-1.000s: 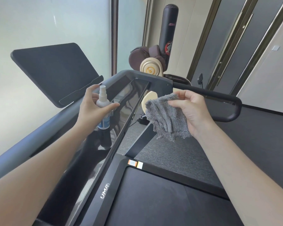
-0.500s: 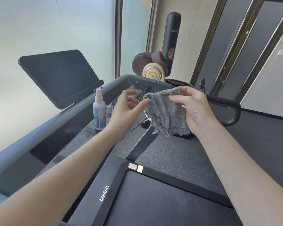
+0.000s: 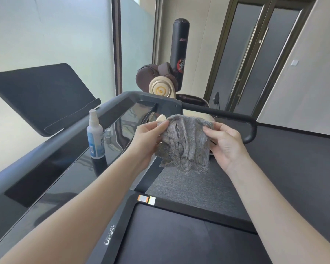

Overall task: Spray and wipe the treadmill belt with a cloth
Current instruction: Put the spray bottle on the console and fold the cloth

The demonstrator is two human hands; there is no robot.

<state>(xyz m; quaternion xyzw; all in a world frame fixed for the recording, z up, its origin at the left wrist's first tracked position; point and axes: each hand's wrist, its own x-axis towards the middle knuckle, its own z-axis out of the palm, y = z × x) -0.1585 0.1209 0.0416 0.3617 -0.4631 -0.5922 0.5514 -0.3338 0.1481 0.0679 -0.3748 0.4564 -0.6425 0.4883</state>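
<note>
While both hands hold it up just right of the treadmill console [image 3: 65, 168], the grey cloth [image 3: 185, 143] hangs shaggy and creased (lower edge loose). The left hand [image 3: 147, 138] and right hand [image 3: 225, 143] each pinch a top corner, fingers closed on the pile. A white spray bottle [image 3: 95, 138] stands upright on the console; the belt [image 3: 179, 235] lies below it, and the handrail [image 3: 227, 115] curves off its right end.

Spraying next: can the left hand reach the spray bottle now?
Probably yes: the spray bottle stands close to the left hand, only a small cap between, though that hand must first release the cloth.
</note>
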